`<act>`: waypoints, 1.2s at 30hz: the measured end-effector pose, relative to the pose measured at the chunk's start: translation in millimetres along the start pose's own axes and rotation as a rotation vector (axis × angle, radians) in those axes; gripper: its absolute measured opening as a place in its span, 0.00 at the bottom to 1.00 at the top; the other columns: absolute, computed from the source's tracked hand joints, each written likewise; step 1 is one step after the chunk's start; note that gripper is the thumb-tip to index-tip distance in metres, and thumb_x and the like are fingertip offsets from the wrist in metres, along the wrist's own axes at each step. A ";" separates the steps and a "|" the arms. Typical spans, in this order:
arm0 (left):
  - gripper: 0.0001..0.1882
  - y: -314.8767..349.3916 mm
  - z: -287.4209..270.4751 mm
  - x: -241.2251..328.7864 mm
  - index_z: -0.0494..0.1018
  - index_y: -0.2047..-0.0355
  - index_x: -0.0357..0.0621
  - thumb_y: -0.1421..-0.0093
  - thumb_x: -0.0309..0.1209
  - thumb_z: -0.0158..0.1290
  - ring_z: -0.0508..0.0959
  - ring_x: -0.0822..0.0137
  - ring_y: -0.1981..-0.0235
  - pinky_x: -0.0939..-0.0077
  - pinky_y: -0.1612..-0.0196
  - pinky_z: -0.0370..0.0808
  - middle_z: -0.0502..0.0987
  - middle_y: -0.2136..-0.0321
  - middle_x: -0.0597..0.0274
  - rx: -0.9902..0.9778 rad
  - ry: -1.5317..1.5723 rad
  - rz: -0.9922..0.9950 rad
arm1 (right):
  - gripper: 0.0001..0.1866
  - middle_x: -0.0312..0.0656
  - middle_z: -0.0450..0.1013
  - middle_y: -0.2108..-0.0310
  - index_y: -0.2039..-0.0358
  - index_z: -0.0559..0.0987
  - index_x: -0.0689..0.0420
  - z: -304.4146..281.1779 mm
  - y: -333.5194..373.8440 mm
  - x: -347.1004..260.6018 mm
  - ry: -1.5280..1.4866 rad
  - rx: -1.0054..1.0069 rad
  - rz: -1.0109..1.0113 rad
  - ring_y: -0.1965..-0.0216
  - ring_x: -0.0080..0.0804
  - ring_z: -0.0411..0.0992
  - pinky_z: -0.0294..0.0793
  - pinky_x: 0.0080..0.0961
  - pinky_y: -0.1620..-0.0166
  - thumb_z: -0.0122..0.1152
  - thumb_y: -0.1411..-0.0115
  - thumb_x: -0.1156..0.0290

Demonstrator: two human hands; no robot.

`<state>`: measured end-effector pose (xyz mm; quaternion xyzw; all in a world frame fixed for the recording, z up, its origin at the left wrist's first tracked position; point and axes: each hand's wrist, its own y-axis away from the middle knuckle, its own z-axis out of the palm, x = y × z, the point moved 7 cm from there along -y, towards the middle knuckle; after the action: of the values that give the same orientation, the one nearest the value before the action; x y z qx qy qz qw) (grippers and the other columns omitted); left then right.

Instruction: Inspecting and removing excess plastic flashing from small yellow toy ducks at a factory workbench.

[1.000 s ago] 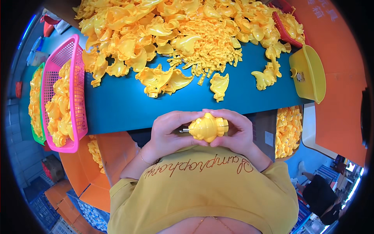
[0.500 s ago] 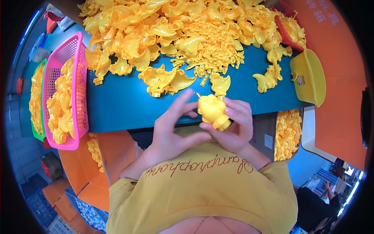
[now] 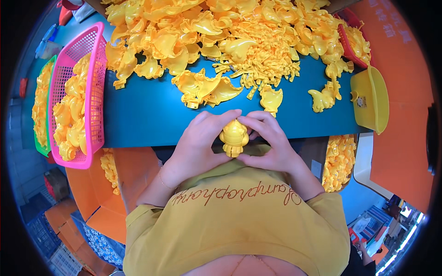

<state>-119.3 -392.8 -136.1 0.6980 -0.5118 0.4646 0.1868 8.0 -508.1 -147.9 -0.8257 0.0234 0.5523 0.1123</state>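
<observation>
A rounded yellow plastic toy figure is held between my two hands, just off the table's near edge. My left hand grips its left side, fingertips on top and thumb low. My right hand closes on its right side, fingers at the upper edge and thumb near the bottom. Beyond them a single curved yellow shell piece lies on the blue-green table. A few joined shell pieces lie left of it.
A large heap of yellow shells and small strips covers the far table. A pink basket of yellow parts stands left, beside a green basket. At right are a yellow bin and a red basket. Open cartons sit below.
My left hand has come in from beside the figure and now grips it too. The figure has turned upright and shifted left and slightly nearer me.
</observation>
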 end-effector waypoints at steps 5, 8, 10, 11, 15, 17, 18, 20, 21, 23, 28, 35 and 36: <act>0.49 -1.6 -3.1 1.6 0.69 0.33 0.49 0.58 0.27 0.74 0.76 0.56 0.58 0.63 0.50 0.74 0.79 0.54 0.63 -0.051 -0.050 0.013 | 0.43 0.38 0.67 0.48 0.36 0.76 0.52 -1.2 -11.2 -4.9 0.034 -0.061 0.015 0.58 0.25 0.71 0.75 0.22 0.59 0.83 0.55 0.73; 0.50 -3.5 -4.9 2.4 0.67 0.32 0.49 0.58 0.27 0.73 0.76 0.56 0.57 0.62 0.49 0.74 0.79 0.55 0.62 -0.071 -0.072 0.053 | 0.43 0.36 0.67 0.49 0.38 0.76 0.52 -0.1 -17.9 -4.9 0.045 -0.083 0.067 0.59 0.24 0.70 0.72 0.21 0.62 0.83 0.58 0.72; 0.50 -3.7 -5.8 -1.2 0.67 0.33 0.49 0.59 0.27 0.73 0.76 0.55 0.57 0.62 0.49 0.74 0.79 0.55 0.61 -0.114 -0.038 0.017 | 0.43 0.36 0.67 0.49 0.39 0.76 0.51 0.8 -18.4 -3.3 0.040 -0.101 0.026 0.59 0.24 0.69 0.71 0.20 0.62 0.81 0.60 0.72; 0.50 -2.6 -4.0 -3.8 0.67 0.33 0.49 0.59 0.27 0.73 0.77 0.55 0.56 0.62 0.49 0.74 0.79 0.55 0.60 -0.155 -0.004 -0.019 | 0.43 0.36 0.67 0.49 0.39 0.76 0.51 1.4 -17.9 -2.6 0.038 -0.104 0.028 0.59 0.24 0.69 0.71 0.20 0.62 0.81 0.60 0.72; 0.50 -0.8 1.0 -11.6 0.67 0.33 0.48 0.60 0.26 0.73 0.77 0.54 0.56 0.62 0.50 0.74 0.79 0.56 0.59 -0.145 0.085 -0.052 | 0.43 0.36 0.68 0.49 0.39 0.75 0.50 0.6 -18.1 0.8 -0.032 -0.111 0.105 0.58 0.26 0.68 0.71 0.21 0.61 0.79 0.59 0.73; 0.50 1.3 2.3 -16.3 0.68 0.34 0.49 0.61 0.26 0.73 0.78 0.54 0.56 0.61 0.52 0.76 0.79 0.54 0.59 -0.140 0.116 -0.099 | 0.43 0.37 0.68 0.49 0.38 0.74 0.49 1.5 -19.8 -0.6 -0.031 -0.134 0.144 0.56 0.27 0.68 0.72 0.22 0.60 0.79 0.59 0.73; 0.50 0.9 2.6 -16.1 0.68 0.34 0.49 0.61 0.26 0.73 0.78 0.54 0.56 0.61 0.52 0.76 0.79 0.54 0.59 -0.140 0.118 -0.101 | 0.43 0.38 0.67 0.49 0.38 0.74 0.50 2.2 -21.7 -6.3 0.012 -0.132 0.092 0.55 0.29 0.69 0.73 0.23 0.57 0.78 0.59 0.74; 0.51 -1.7 2.2 -11.3 0.68 0.34 0.49 0.63 0.25 0.73 0.78 0.54 0.56 0.61 0.53 0.78 0.80 0.52 0.60 -0.133 0.081 -0.051 | 0.42 0.39 0.67 0.48 0.38 0.74 0.51 1.9 -23.9 -12.2 0.053 -0.132 0.040 0.53 0.30 0.70 0.75 0.24 0.55 0.78 0.58 0.74; 0.51 -1.7 2.3 -11.6 0.68 0.34 0.49 0.63 0.25 0.73 0.78 0.54 0.56 0.61 0.53 0.78 0.80 0.52 0.60 -0.131 0.082 -0.053 | 0.42 0.39 0.67 0.48 0.38 0.74 0.51 2.3 -24.7 -13.9 0.104 -0.158 0.016 0.51 0.32 0.70 0.75 0.26 0.52 0.78 0.58 0.74; 0.52 -2.0 2.6 -12.0 0.68 0.33 0.50 0.63 0.24 0.73 0.79 0.54 0.57 0.61 0.53 0.80 0.80 0.50 0.61 -0.132 0.099 -0.050 | 0.42 0.40 0.67 0.47 0.38 0.74 0.51 4.3 -24.9 -15.7 0.157 -0.185 -0.008 0.48 0.34 0.70 0.76 0.28 0.49 0.77 0.57 0.75; 0.49 -1.1 2.5 -15.3 0.68 0.34 0.51 0.59 0.26 0.74 0.79 0.57 0.57 0.64 0.53 0.80 0.80 0.51 0.60 -0.104 0.117 -0.021 | 0.41 0.42 0.68 0.48 0.40 0.76 0.52 -1.9 -9.3 -7.0 0.083 0.000 0.049 0.46 0.38 0.71 0.77 0.34 0.46 0.78 0.59 0.74; 0.47 1.8 0.6 -18.9 0.70 0.36 0.45 0.59 0.29 0.75 0.77 0.61 0.57 0.68 0.52 0.77 0.81 0.56 0.62 -0.032 0.035 -0.131 | 0.38 0.43 0.70 0.48 0.44 0.82 0.53 -41.5 8.9 -44.2 0.172 0.023 0.126 0.47 0.39 0.71 0.74 0.31 0.48 0.77 0.61 0.71; 0.47 1.0 1.3 -19.3 0.70 0.36 0.45 0.59 0.29 0.75 0.77 0.61 0.57 0.68 0.52 0.77 0.81 0.56 0.62 -0.043 0.044 -0.114 | 0.40 0.43 0.70 0.46 0.41 0.80 0.53 -59.2 13.7 -38.1 0.234 0.109 0.109 0.48 0.37 0.72 0.74 0.31 0.48 0.76 0.60 0.71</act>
<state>-120.5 -383.7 -153.1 0.7116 -0.4769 0.4571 0.2392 44.6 -537.2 -93.6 -0.8747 0.1112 0.4553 0.1231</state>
